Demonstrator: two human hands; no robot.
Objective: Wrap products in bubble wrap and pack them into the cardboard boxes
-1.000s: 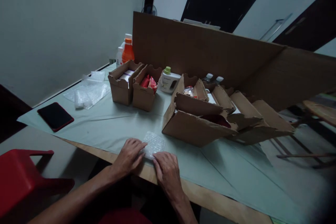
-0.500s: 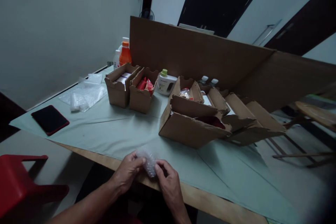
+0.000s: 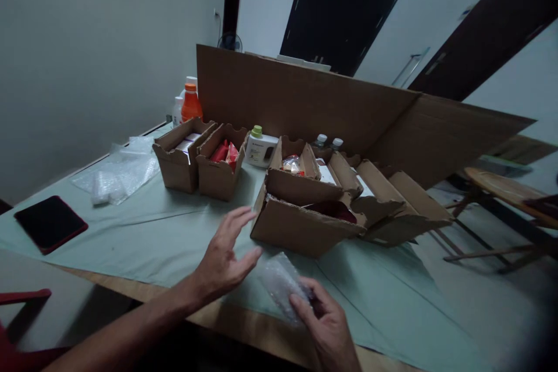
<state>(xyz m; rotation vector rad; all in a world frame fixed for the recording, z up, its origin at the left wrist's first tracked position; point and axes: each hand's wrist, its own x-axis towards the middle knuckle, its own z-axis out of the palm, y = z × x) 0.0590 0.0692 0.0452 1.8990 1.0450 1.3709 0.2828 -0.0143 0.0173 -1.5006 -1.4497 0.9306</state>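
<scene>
My right hand grips a small piece of bubble wrap between thumb and fingers, over the table's front edge. Whether anything lies inside the wrap I cannot tell. My left hand is raised over the cloth with fingers stretched and thumb apart, holding nothing. Its fingertips come close to the left corner of the front cardboard box, which has something dark red in it. More bubble wrap lies loose at the table's left side.
Cardboard bins with goods stand across the table, one holding red packets. Behind them are a white bottle with a green cap, an orange bottle and a cardboard screen. A black tablet-like thing lies front left; a red stool stands below.
Both hands held the bubble wrap before. My left hand has let go and moved up, its fingers opening. My right hand has carried the wrap to the right. The camera view has shifted.
</scene>
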